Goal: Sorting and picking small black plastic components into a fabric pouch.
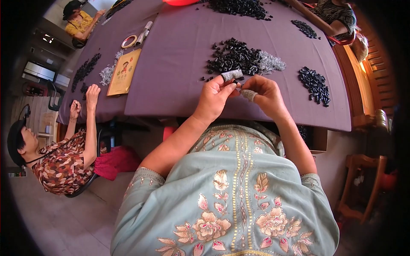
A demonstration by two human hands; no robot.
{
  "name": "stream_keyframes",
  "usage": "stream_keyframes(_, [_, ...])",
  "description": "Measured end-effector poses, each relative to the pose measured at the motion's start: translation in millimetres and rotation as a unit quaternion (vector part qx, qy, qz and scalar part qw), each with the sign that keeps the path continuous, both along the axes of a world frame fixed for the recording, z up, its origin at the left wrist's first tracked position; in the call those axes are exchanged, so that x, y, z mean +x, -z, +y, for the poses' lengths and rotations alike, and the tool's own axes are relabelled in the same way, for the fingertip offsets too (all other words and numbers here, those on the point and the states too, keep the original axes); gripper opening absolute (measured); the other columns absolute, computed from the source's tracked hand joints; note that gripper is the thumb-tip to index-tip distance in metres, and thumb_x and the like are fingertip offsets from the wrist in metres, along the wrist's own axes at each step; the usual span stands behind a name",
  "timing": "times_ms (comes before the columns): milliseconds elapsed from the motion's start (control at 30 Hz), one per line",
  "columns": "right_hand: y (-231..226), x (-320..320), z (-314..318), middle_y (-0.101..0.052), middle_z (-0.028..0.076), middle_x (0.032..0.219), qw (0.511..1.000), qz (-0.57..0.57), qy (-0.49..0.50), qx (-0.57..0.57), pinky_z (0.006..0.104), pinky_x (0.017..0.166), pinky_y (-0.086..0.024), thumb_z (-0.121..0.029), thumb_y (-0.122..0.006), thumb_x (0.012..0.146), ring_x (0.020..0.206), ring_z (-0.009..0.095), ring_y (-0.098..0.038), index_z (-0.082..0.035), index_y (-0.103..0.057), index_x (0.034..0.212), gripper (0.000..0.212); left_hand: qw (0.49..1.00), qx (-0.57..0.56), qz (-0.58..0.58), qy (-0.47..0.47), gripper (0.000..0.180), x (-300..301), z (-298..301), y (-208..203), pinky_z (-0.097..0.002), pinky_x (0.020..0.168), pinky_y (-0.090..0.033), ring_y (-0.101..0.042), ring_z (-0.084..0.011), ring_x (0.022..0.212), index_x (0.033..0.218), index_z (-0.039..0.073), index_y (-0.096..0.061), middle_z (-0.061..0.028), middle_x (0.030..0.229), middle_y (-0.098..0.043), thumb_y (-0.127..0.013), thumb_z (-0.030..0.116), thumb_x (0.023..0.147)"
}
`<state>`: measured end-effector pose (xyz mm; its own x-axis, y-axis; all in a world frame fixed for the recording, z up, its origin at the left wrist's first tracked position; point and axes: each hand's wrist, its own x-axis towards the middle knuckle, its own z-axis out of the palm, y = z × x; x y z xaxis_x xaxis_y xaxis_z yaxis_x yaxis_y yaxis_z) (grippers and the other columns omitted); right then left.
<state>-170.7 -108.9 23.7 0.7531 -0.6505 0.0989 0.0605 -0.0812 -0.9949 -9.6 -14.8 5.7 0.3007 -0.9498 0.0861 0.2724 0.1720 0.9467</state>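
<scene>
My left hand [212, 99] pinches a small black piece [235, 82] between thumb and index finger. Grey wrapping [232, 75] covers the tip of that index finger. Close beside it, the fingers of my right hand [270, 94] are drawn together at the same piece, and one of them also wears a grey wrap [248, 95]. Whether the right fingertips grip a part of their own is too small to tell. Just beyond both hands lies a heap of short black pieces [232, 55], with a pile of small clear pieces [271, 63] touching its right side.
A second pile of black pieces [314, 86] lies to the right on the purple tablecloth [171, 81]. Left are a yellow booklet [124, 72], a tape roll [129, 41] and more small parts. Other people sit around the table; one person [55, 153] works at my left.
</scene>
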Motion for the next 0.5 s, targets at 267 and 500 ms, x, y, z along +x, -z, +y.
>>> stream_keyframes(267, [3.2, -1.9, -3.4, -0.064, 0.000, 0.087, 1.000, 0.012, -0.007, -0.003, 0.0222, 0.073, -0.048, 0.008, -0.062, 0.081, 0.082, 0.006, -0.059, 0.000, -0.062, 0.092, 0.014, 0.997, 0.008, 0.082, 0.006, 0.013, -1.1, 0.6, -1.6, -0.0255, 0.077, -0.053, -0.064, -0.0093, 0.086, 0.106, 0.005, -0.065, -0.0026, 0.097, -0.069, -0.061, 0.008, 0.093])
stream_keyframes(500, [4.7, 1.1, -2.8, -0.064, -0.001, 0.086, 1.000, -0.011, -0.014, 0.014, 0.0220, 0.073, -0.048, 0.008, -0.062, 0.081, 0.081, 0.006, -0.059, 0.000, -0.063, 0.094, 0.015, 0.997, 0.037, 0.060, -0.009, 0.012, -3.0, 3.4, 0.6, -0.0214, 0.068, -0.047, -0.060, -0.0065, 0.080, 0.103, 0.009, -0.067, 0.0021, 0.090, -0.067, -0.067, 0.012, 0.091])
